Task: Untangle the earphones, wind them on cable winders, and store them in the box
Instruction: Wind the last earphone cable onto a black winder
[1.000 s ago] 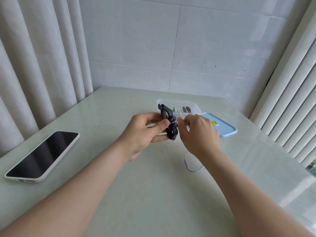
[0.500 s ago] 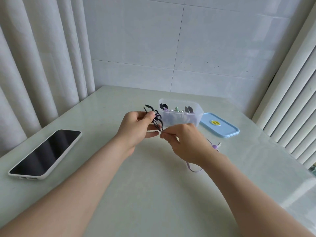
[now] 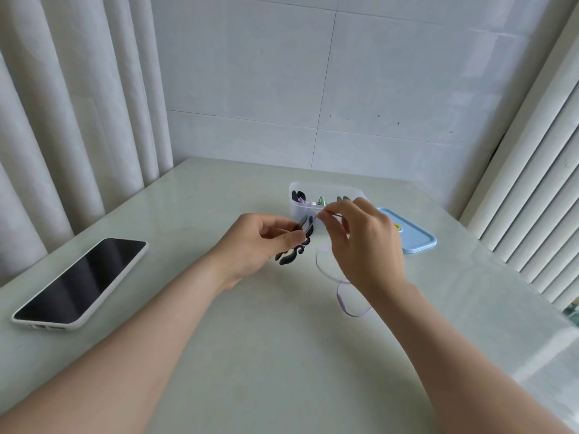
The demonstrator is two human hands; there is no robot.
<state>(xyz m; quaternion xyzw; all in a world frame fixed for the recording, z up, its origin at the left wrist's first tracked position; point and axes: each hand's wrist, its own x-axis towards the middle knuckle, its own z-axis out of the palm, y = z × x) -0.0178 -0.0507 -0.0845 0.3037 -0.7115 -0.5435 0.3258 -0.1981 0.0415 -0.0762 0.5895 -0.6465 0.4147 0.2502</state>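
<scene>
Two hands worked just in front of the box [image 3: 326, 187], which stood open on the tabletop [image 3: 282, 355].

Change noted: a second before, both hands were bunched together over the cable winder. Half a second before, the right hand sat low beside it. At this moment the right hand [image 3: 366, 245] had lifted against the front wall of the box, drawing a short run of earphone cable [image 3: 344, 297] out from the winder. Judged meaning: untangling of this pair looked finished and winding was under way, with one turn being laid. Storing in the box remained to do.

Left hand [image 3: 257, 242]: grip pinched on the black cable winder [image 3: 293, 253], thumb against fingers. The winder's curled lobes hung down on the near side of the box.

Right hand: grip pinched on the cable between thumb and fingertip, other fingers loosely curled.

Earphone cable: thin, pale lilac. A slack loop hung below the right hand and the tail lay on the tabletop, nearer the person than the box. Earbuds not discernible. Number of turns on the winder: could not tell.

Box: translucent, holding further dark winders and a green item, too small to detail.

Lid [image 3: 413, 242]: blue, flat, just right of the box.

Phone [image 3: 81, 280]: screen dark, well left of the box.
</scene>
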